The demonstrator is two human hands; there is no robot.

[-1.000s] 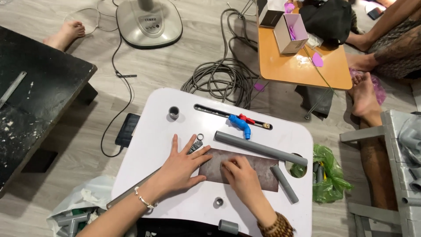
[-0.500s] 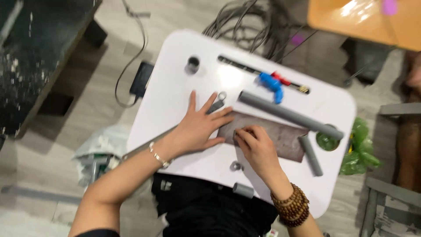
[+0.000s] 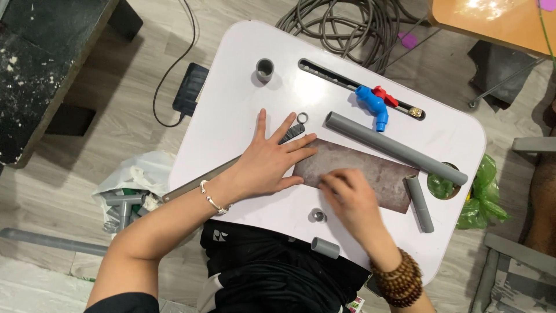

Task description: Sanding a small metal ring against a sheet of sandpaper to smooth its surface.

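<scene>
Sandpaper (image 3: pixel 370 173) lay flat on the white table (image 3: pixel 231 110), just below the long grey pipe (image 3: pixel 395 148). Left hand (image 3: pixel 267 162) pressed its left edge, fingers spread — right hand (image 3: pixel 350 197) lay blurred on it, grip impossible to tell.

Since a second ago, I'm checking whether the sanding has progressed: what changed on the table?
The right hand slid a little along the sandpaper sheet and is blurred with motion; what it presses there is hidden. The left hand stays flat on the sheet's left end. The long grey pipe, the short pipe and the blue tap lie as before.
</scene>
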